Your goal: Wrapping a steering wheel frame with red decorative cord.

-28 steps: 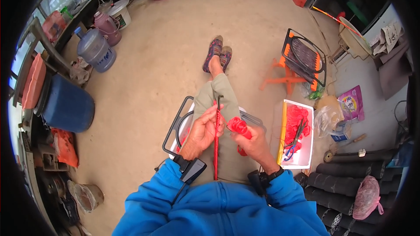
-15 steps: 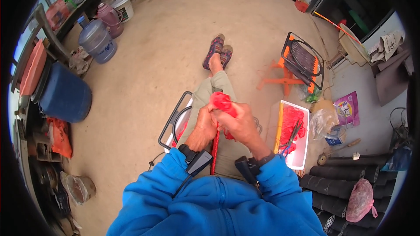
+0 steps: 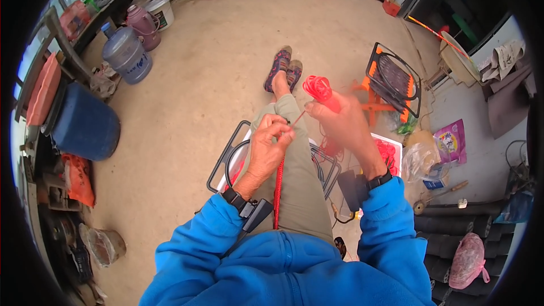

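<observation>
Over my legs, my left hand [image 3: 265, 150] pinches the upper end of a thick red braided cord [image 3: 278, 195], which hangs down toward my lap. My right hand [image 3: 347, 124] is closed round a loose-looped bundle of red twine [image 3: 318, 88], its loops sticking out past the fingers. Between the two hands runs a thin taut strand. More loose red twine trails below my right hand, blurred. A white box [image 3: 401, 161] with red material in it stands to the right, partly hidden by my right forearm.
At the right stand a folding stool [image 3: 391, 82] with orange parts and a purple packet [image 3: 450, 141]. Black rolls [image 3: 447, 232] lie at the lower right. Along the left are a blue barrel [image 3: 85, 122], a water jug [image 3: 127, 59] and a thermos [image 3: 141, 25].
My hands have come apart. The right one has swung right and slightly up with the twine bundle, drawing a strand between them. My right forearm now covers the scissors in the white box.
</observation>
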`<state>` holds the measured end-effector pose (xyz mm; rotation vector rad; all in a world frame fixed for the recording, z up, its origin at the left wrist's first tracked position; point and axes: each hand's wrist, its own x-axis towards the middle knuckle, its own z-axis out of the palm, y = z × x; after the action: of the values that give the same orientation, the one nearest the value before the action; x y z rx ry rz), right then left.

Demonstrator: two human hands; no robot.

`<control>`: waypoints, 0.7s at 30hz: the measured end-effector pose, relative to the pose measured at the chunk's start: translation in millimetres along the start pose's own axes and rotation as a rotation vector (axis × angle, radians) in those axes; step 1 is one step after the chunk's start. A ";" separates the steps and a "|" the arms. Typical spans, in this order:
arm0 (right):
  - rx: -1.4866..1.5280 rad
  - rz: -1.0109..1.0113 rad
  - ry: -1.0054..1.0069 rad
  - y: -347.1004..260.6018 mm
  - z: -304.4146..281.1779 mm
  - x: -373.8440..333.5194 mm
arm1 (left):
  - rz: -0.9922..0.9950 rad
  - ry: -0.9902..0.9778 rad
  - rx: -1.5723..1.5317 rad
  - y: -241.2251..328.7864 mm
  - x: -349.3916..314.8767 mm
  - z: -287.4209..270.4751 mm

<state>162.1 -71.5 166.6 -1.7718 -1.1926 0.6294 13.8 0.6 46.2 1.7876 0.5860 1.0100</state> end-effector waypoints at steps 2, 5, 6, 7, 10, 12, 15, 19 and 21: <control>0.043 0.006 0.054 8.0 3.8 5.7 | -0.204 0.103 -0.196 -20.2 0.3 -1.8; 0.002 -0.102 0.220 53.1 9.0 4.5 | -0.563 0.145 -0.559 -18.9 -2.3 -6.9; -0.076 -0.229 0.304 69.1 12.7 0.8 | -0.565 0.141 -0.549 -19.7 -3.0 -9.9; -0.090 -0.203 0.262 79.0 16.8 -8.5 | -0.608 0.171 -0.607 -20.7 -4.9 -12.2; -0.247 -0.149 -0.124 106.4 31.4 -38.9 | -0.690 0.193 -0.677 -20.4 -5.5 -11.9; -0.259 -0.052 -0.210 105.5 40.9 -45.9 | -0.728 0.187 -0.682 -23.0 -3.9 -14.1; -0.239 0.058 -0.283 112.3 61.7 -36.6 | -0.718 0.149 -0.638 -29.8 -0.6 -17.5; -0.146 0.010 -0.220 114.8 78.9 -14.1 | -0.818 0.121 -0.520 -25.8 4.3 -17.4; -0.134 0.057 -0.256 117.8 86.9 -2.8 | -0.819 0.027 -0.561 -27.5 7.6 -19.6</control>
<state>147.1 -57.9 21.6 -1.8834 -1.3885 0.8466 2.7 27.8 27.9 0.8965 0.8517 0.5378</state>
